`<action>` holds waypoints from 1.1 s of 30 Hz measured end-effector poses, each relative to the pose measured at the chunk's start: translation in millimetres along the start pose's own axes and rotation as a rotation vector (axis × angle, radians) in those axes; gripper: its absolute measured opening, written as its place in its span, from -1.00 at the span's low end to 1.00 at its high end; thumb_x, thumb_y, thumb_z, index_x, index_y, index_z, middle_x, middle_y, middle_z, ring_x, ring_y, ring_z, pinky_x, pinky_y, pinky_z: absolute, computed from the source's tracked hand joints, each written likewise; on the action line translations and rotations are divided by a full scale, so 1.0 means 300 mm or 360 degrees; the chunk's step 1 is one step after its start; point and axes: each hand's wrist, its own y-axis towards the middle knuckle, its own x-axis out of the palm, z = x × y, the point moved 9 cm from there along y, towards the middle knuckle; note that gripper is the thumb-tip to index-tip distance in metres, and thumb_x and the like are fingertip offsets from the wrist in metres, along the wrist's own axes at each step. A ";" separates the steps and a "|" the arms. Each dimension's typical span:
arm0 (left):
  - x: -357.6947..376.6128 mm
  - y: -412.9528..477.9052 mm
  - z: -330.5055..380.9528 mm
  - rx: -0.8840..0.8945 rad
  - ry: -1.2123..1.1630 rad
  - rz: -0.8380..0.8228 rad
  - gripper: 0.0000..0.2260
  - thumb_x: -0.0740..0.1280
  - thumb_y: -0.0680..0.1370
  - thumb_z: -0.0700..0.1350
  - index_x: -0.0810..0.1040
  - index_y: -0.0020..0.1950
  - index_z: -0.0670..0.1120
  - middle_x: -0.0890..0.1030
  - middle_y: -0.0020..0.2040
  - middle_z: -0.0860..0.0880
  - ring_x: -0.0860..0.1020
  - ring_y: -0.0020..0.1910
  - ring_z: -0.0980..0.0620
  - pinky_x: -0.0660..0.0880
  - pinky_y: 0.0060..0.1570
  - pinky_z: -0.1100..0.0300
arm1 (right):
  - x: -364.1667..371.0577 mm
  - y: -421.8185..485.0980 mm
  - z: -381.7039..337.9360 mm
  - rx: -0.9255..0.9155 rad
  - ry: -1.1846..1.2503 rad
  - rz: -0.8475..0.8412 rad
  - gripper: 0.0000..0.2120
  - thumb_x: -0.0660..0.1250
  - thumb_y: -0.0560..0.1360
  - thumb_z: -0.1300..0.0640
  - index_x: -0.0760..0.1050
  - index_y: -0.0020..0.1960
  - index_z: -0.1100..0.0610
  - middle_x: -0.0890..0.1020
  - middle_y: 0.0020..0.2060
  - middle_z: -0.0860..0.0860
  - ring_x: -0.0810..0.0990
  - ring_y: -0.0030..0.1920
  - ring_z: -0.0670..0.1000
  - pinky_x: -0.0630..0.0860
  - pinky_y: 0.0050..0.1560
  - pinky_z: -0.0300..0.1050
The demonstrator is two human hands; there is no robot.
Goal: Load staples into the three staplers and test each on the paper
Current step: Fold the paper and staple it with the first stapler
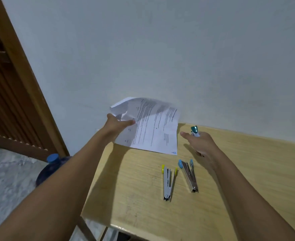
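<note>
My left hand point(116, 125) grips the left edge of a printed sheet of paper point(153, 126), lifting it so its far part curls up against the wall while its near edge rests on the table. My right hand point(201, 145) holds a teal stapler point(195, 130), whose tip sticks out above my fingers. Two metal staplers lie on the wooden table point(239, 180) with their arms spread: a yellow-tipped stapler point(168, 183) and, to its right, a blue-tipped stapler point(189, 175). No staples are visible.
The table stands against a pale wall point(160, 49), with its left edge point(98, 180) near my left forearm. On the floor to the left sits a large water jug with a blue cap point(52, 158). A wooden door frame point(21, 75) rises at the far left.
</note>
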 end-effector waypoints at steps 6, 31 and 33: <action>-0.041 -0.166 0.050 0.0144 -0.0307 0.0043 -0.15 0.65 0.23 0.08 0.29 0.36 -0.13 0.54 0.21 -0.03 0.60 0.14 -0.01 0.56 0.16 -0.04 | 0.066 -0.047 -0.069 -0.0122 0.0320 -0.0095 -0.60 0.44 0.44 -0.20 0.53 -0.07 0.15 0.52 -0.36 -0.02 0.26 -0.49 -0.06 0.27 -0.49 -0.26; 0.093 -0.693 0.077 0.0277 -0.0653 -0.0061 -0.85 0.30 0.61 -0.12 0.63 0.10 0.03 0.69 0.11 -0.02 0.65 0.07 -0.08 0.57 0.07 -0.03 | -0.174 -0.584 -0.191 -0.0840 -0.0681 0.0825 -0.91 0.37 0.51 0.00 0.46 -0.04 -0.07 0.58 -0.28 -0.11 0.54 -0.27 0.03 0.40 -0.29 -0.12; 0.165 -0.725 0.078 0.0210 -0.0829 -0.0157 -0.83 0.30 0.59 -0.13 0.62 0.13 -0.09 0.68 0.14 -0.11 0.63 0.08 -0.14 0.52 0.08 -0.04 | -0.087 -0.627 -0.207 -0.0915 -0.0799 0.0733 -0.90 0.36 0.49 0.02 0.43 -0.09 -0.05 0.53 -0.32 -0.12 0.51 -0.30 0.04 0.35 -0.30 -0.13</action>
